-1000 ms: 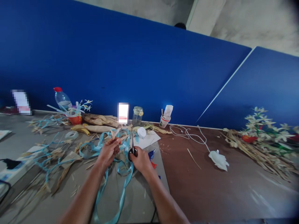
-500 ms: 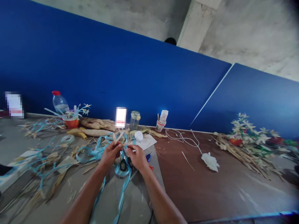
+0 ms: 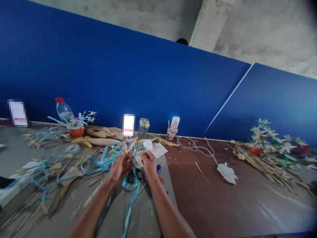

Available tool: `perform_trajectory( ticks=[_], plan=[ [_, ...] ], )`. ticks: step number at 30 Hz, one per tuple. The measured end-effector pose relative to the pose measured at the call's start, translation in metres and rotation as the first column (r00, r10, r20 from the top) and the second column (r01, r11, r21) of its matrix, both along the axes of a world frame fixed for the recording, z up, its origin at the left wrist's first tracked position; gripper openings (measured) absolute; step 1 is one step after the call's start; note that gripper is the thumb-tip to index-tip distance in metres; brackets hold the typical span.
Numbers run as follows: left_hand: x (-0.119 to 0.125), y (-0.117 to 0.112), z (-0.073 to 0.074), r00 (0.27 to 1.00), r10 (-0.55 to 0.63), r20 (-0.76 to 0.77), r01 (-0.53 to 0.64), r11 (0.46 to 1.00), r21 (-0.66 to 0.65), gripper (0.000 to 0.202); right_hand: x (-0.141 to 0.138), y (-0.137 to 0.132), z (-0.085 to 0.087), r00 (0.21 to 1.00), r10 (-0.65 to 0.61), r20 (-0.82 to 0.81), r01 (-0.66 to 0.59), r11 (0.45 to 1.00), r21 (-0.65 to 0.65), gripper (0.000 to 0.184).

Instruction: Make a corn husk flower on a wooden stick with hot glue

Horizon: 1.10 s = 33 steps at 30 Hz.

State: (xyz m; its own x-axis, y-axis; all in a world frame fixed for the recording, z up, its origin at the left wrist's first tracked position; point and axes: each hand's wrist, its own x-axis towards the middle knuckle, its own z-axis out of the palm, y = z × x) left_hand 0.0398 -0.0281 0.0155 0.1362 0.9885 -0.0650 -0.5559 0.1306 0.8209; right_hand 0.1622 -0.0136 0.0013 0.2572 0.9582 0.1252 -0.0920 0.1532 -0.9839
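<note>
My left hand (image 3: 120,168) is closed in a pinch on pale strips of dried husk (image 3: 125,148), which fan up above the fingertips. Just to its right, my right hand (image 3: 149,162) pinches too, close to a pale strip; what lies between its fingertips is too small to make out. Light blue ribbon (image 3: 99,163) lies in loops left of the hands and trails down between the forearms. Below the fingers, black-handled scissors (image 3: 130,177) rest on the table, partly covered. A white round spool (image 3: 148,144) sits behind my right hand.
At the back stand a lit phone (image 3: 128,125), a clear jar (image 3: 143,128), a paper cup (image 3: 171,133) and a red-capped bottle (image 3: 63,110). Blue-wrapped stems (image 3: 44,181) spread at left. White artificial flowers (image 3: 266,135) lie far right, beyond a white cable (image 3: 195,145).
My right hand has turned more upright, fingertips pinched beside the strip. My left hand has shifted slightly, with its strips spread apart. The view has turned a little.
</note>
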Motion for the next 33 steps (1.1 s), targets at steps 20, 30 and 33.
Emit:
perform_trajectory(
  ticks=[20,30,33],
  plan=[
    [-0.003,0.003,-0.002,0.998,-0.060,-0.004,0.060,0.992,-0.110,0.025,0.000,-0.014,0.012,0.998,0.043,-0.042,-0.042,0.999,0.023,0.018],
    [-0.001,0.004,-0.007,0.989,-0.142,-0.029,0.141,0.989,-0.032,0.023,0.001,-0.012,0.010,0.996,0.051,-0.073,-0.054,0.998,-0.038,0.018],
    [0.000,0.004,-0.005,0.989,-0.139,-0.051,0.137,0.990,-0.042,0.022,0.002,-0.012,0.011,0.995,0.060,-0.083,-0.065,0.997,-0.053,0.018]
  ],
)
